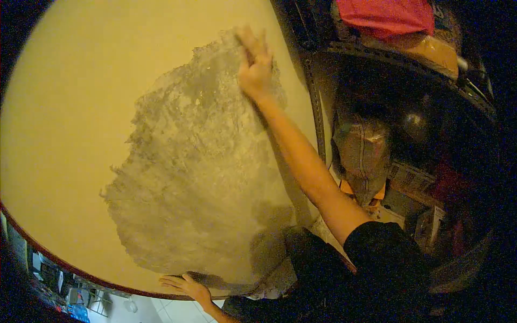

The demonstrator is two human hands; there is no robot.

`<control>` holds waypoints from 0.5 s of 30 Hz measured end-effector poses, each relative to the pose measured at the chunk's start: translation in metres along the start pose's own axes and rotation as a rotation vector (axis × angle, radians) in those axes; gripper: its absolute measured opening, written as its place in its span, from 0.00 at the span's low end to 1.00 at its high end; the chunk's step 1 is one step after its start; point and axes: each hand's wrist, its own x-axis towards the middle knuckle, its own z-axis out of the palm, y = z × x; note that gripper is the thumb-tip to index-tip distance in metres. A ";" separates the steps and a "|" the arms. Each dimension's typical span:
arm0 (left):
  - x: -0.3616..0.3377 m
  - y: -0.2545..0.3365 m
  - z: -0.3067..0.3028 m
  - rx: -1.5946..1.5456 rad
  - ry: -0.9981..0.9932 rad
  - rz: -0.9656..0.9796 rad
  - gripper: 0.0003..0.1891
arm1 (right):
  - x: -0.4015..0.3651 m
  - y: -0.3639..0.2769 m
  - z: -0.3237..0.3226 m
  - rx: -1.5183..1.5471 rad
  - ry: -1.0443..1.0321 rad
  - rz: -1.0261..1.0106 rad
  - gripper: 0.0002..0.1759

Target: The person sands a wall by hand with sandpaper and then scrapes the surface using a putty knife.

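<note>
A pale yellow wall (81,107) fills most of the head view, with a large rough grey patch (188,156) of ragged outline in its middle. My right hand (256,70) lies against the patch's upper right edge, arm stretched up, fingers apart and slightly blurred. No tool shows in it. Down at the bottom, my left hand (188,286) rests by the wall's lower edge, just under the patch. Its fingers point left, spread and holding nothing that I can see. My arm casts a shadow across the patch's right side.
A dark metal shelf frame (318,113) stands close on the right, carrying a red cloth-like item (388,19) and a brown package (436,54). A grey zipped bag (361,156) is below. Pale floor tiles (183,311) and a wire rack (99,304) show at the bottom.
</note>
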 end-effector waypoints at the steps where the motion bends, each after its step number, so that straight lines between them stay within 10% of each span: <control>1: 0.000 0.006 -0.002 0.004 -0.023 -0.052 0.37 | -0.007 -0.024 -0.007 0.163 -0.103 -0.102 0.28; 5: 0.000 -0.009 0.013 0.114 0.080 -0.001 0.36 | -0.028 -0.042 -0.034 -0.075 -0.414 -0.482 0.29; 11: 0.001 -0.006 -0.005 0.002 -0.035 -0.001 0.36 | 0.010 0.002 -0.004 -0.038 0.018 -0.028 0.33; 15: 0.002 -0.005 0.001 0.036 -0.007 -0.005 0.36 | -0.034 -0.055 -0.025 0.185 -0.320 -0.124 0.32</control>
